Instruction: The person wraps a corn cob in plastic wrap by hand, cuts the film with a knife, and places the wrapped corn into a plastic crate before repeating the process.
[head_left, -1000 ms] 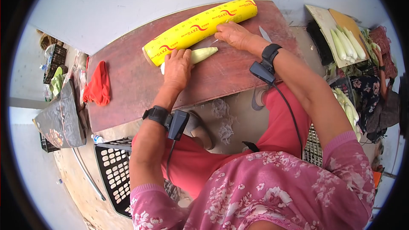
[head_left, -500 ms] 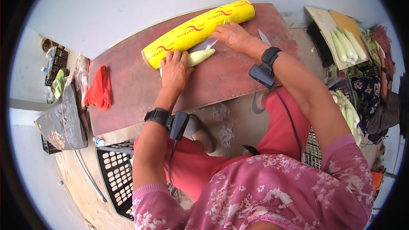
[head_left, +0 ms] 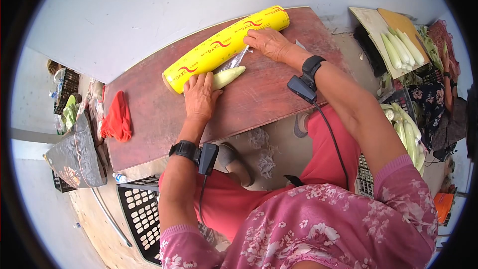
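A thick roll of cling film [head_left: 219, 45] in yellow printed wrapping lies slantwise across the reddish-brown table [head_left: 149, 134]. Just in front of it is a long, tapered, pale green vegetable [head_left: 230, 76]. My left hand [head_left: 200, 95] is closed over the vegetable's left end, its fingertips against the roll. My right hand [head_left: 270, 44] pinches a gathered edge of clear film [head_left: 238, 61] beside the roll's right half. The film runs down from the pinch to the vegetable. A knife blade [head_left: 300, 45] shows partly behind my right forearm.
A red cloth [head_left: 117, 117] lies at the table's left edge. Black crates [head_left: 142, 214] stand at lower left. To the right, pale green vegetables [head_left: 406, 50] rest on a board [head_left: 371, 32], with more in a crate [head_left: 411, 134]. Another person's arm [head_left: 446, 65] shows at far right.
The view has shifted slightly. My right hand has drawn the film up, so more of it shows stretched between hand and vegetable. My left hand keeps its hold.
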### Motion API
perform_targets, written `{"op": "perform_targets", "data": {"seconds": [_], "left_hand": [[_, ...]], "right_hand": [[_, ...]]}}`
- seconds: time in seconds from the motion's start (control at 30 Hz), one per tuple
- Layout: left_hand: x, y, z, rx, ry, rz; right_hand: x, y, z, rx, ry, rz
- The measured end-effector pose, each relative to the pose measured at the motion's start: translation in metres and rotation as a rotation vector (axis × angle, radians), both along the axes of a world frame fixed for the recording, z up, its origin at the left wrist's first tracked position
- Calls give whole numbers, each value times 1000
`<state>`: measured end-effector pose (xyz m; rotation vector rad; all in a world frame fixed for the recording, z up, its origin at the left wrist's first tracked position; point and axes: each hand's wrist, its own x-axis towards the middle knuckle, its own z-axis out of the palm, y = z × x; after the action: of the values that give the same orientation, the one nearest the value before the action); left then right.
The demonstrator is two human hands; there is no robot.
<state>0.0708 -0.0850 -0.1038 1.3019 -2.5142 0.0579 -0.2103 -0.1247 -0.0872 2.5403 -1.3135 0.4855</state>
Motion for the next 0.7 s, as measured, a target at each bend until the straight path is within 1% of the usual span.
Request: {"op": "perform_targets", "data": {"seconds": [0.17,0.27,0.47,0.7], "left_hand": [[2,-1,2,14,38,-27],[2,-2,1,9,44,-32],[2,-1,4,9,41,-40],[4,-3,1,6,69,-44]], "right_hand": [[-1,2,2,-36,56,34],[2,3,3,-27,97,2],[4,-6,-3,-105,30,54],[-2,-2,-8,65,35,-9]]}}
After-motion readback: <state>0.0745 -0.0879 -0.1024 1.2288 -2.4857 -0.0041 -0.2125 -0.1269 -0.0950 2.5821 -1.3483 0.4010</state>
